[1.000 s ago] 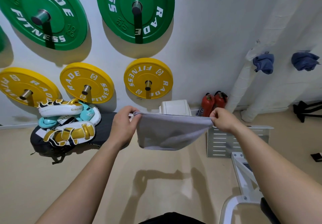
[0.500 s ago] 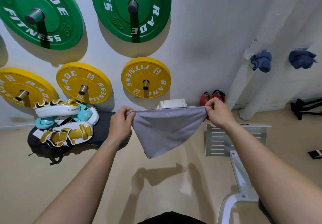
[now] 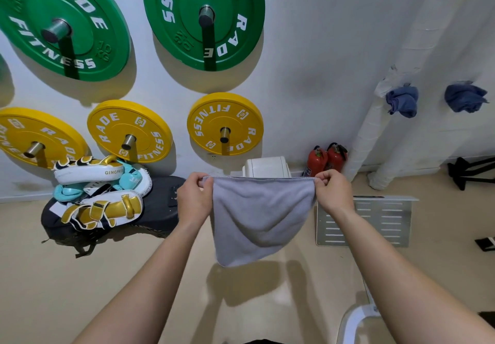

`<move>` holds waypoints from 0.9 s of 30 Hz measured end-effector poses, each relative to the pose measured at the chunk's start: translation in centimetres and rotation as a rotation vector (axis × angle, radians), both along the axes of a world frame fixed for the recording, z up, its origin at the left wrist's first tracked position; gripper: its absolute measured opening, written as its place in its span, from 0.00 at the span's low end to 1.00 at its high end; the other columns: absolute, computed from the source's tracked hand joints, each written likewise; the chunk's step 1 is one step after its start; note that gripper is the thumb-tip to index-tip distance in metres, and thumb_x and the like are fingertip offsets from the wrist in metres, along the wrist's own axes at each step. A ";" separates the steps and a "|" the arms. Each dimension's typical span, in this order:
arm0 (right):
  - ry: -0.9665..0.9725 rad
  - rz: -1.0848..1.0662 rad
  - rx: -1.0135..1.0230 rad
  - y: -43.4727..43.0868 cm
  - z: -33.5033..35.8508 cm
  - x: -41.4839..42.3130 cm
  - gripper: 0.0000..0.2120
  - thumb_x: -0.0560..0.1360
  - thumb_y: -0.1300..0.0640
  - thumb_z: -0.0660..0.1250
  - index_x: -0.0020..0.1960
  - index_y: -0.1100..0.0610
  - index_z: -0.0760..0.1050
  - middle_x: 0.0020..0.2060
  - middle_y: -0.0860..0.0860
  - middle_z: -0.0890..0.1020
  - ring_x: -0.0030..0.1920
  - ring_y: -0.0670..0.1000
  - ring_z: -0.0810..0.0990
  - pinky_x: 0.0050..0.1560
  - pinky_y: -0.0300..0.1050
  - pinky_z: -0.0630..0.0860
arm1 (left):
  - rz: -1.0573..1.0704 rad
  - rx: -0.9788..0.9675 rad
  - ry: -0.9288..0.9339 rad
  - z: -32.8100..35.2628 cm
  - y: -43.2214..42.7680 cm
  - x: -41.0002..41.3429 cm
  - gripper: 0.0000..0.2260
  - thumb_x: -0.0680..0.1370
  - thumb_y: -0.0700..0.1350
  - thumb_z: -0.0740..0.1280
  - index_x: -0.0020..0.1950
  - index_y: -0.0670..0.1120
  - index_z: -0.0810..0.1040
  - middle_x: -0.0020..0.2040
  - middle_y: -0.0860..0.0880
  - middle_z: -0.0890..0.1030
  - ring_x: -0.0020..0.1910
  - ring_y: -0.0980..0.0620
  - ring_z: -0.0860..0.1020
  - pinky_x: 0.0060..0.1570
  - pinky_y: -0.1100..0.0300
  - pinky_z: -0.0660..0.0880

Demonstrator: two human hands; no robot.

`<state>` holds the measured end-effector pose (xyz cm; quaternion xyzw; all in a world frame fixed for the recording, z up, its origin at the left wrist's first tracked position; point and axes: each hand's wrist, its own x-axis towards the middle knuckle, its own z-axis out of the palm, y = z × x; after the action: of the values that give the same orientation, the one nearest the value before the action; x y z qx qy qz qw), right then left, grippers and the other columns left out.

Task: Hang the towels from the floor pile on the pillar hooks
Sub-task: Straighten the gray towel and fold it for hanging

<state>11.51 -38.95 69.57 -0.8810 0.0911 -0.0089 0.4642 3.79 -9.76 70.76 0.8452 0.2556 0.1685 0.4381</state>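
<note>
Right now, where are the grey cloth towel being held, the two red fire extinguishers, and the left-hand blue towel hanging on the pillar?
Grey cloth towel [image 3: 261,215]: head view, middle of the hanging cloth.
Red fire extinguishers [image 3: 326,159]: head view, between the two bodies, on the right one's edge.
Left blue towel [image 3: 403,101]: head view, centre of the bunched cloth.

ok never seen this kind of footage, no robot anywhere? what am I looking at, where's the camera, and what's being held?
No robot here: a person works with bare hands, and the one camera sits on their head, looking forward and down, so the arms enter from the bottom. The wide lens bends the walls.

The left hand and right hand each pinch a top corner of a grey towel, stretched between them and hanging clear of the floor.

On the white wall hang green and yellow weight plates. On the floor below lie boxing pads on a dark bag, and two red fire extinguishers stand by the wall. On the right, two blue towels already hang from the white pillar.
</note>
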 end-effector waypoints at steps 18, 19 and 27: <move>0.157 0.150 0.417 6.4 -2.8 -7.8 0.07 0.73 0.58 0.74 0.41 0.47 0.84 0.39 0.48 0.86 0.46 0.51 0.85 0.51 0.59 0.82 | -0.221 -0.377 0.132 -3.3 -9.5 -3.3 0.06 0.72 0.52 0.76 0.44 0.51 0.86 0.37 0.53 0.86 0.40 0.55 0.85 0.49 0.49 0.83; 0.155 0.136 0.423 6.5 -2.8 -7.8 0.06 0.73 0.59 0.73 0.41 0.48 0.84 0.39 0.48 0.86 0.45 0.51 0.85 0.51 0.59 0.82 | -0.217 -0.366 0.136 -3.2 -9.6 -3.4 0.06 0.73 0.52 0.76 0.45 0.51 0.86 0.37 0.53 0.86 0.40 0.56 0.85 0.49 0.51 0.82; 0.138 0.156 0.456 6.8 -3.0 -8.2 0.06 0.74 0.61 0.74 0.45 0.50 0.85 0.41 0.48 0.87 0.45 0.49 0.85 0.53 0.55 0.82 | -0.283 -0.484 0.189 -2.9 -9.6 -3.9 0.10 0.74 0.46 0.69 0.52 0.52 0.87 0.45 0.53 0.87 0.48 0.56 0.85 0.55 0.51 0.81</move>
<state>3.29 -32.15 66.60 -0.7563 0.0539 0.1080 0.6429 -0.13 -19.32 67.85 0.7553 0.2078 -0.0396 0.6203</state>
